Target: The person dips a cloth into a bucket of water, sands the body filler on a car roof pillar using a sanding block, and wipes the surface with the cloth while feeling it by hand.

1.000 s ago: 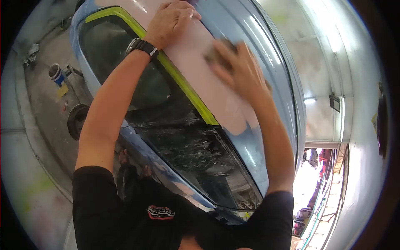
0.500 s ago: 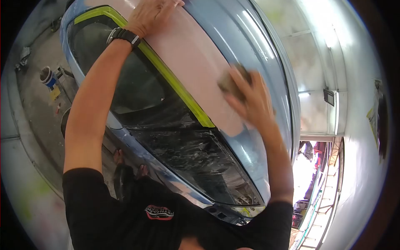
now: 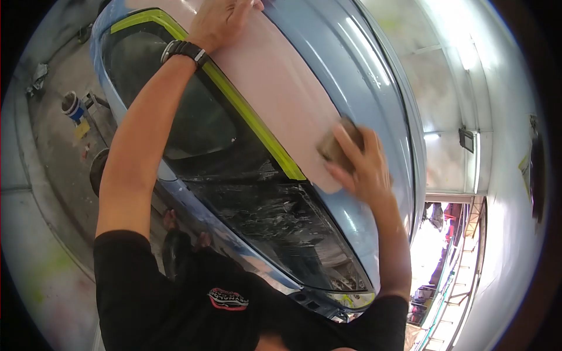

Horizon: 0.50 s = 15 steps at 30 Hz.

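My right hand (image 3: pixel 367 167) is wrapped round a grey-brown block (image 3: pixel 339 146) and presses it on the car roof edge, where the pinkish patch (image 3: pixel 281 76) meets blue paint (image 3: pixel 345 76). My left hand (image 3: pixel 222 23) wears a black watch (image 3: pixel 184 52) at the wrist. It lies at the upper end of the pinkish strip; its fingers are partly cut off by the frame's top edge, and whether they grip anything is hidden. Yellow-green tape (image 3: pixel 252 120) runs along the window frame between the pinkish strip and the dark side glass (image 3: pixel 202 126).
A blue and white bucket (image 3: pixel 72 107) stands on the floor at the left, beside a yellow piece (image 3: pixel 82 128) and a small stand. A round dark object (image 3: pixel 98 172) is near my left arm. A wall lamp (image 3: pixel 466 139) hangs right, above a bright opening.
My right hand and the block have moved down along the pinkish strip towards its lower end. My left hand has shifted slightly left and up compared with a second ago.
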Tool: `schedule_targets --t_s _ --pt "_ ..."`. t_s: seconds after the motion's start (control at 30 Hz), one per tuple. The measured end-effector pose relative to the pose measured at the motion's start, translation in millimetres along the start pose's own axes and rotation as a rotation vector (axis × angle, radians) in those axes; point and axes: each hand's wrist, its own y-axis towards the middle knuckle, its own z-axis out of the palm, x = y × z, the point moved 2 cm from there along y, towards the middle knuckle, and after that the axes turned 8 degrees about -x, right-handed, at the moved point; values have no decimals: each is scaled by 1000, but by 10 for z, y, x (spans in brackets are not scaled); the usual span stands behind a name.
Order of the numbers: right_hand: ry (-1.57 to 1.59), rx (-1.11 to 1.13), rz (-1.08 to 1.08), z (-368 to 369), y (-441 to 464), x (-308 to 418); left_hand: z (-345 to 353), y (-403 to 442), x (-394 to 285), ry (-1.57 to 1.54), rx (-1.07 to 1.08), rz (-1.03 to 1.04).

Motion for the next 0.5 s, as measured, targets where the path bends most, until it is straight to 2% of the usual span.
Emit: schedule_targets --t_s 0.07,0.17,0.27,0.37,0.47,0.5 --pt "24 -38 -27 184 797 33 -26 26 -56 -7 -10 -49" --pt "37 -227 -119 595 2043 126 -35 -70 282 468 149 74" --pt "47 -180 -96 563 1872 112 -38 -46 133 401 91 41" --pt "33 -90 -70 237 888 80 -52 49 -286 134 -7 -68" --pt "-6 -67 -81 59 399 97 -35 62 -3 7 -3 63" --pt "-7 -61 -82 78 390 84 -44 42 53 31 -41 51"
